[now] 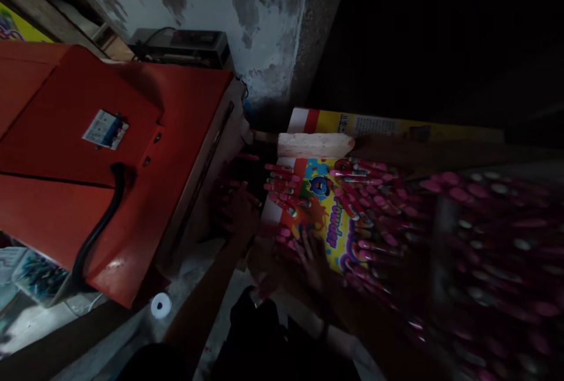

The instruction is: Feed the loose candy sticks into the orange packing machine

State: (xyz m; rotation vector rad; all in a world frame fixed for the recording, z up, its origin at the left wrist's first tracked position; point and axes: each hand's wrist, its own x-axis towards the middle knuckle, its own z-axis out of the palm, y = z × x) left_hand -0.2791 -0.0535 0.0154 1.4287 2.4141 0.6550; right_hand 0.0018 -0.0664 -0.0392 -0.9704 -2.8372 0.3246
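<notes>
Slim pink tubes (282, 181) with rounded ends lie in a loose row on a printed cardboard sheet (332, 216) that reads "Powder". My right hand (312, 260) rests low on this sheet with its fingers spread, close to a few tubes at its left edge. At the mouth of the red machine (176, 134), my left hand (244, 213) reaches among more pink tubes in deep shadow. Its fingers are too dark to show whether they grip one. Another cluster of tubes (365, 193) covers the right part of the sheet.
A big blurred heap of pink tubes (502, 251) fills the right side. Behind the sheet lie a pale block (315, 144) and a yellow printed carton (396, 127). A black cable (103, 225) hangs from the machine. Behind stands a peeling wall (264, 10).
</notes>
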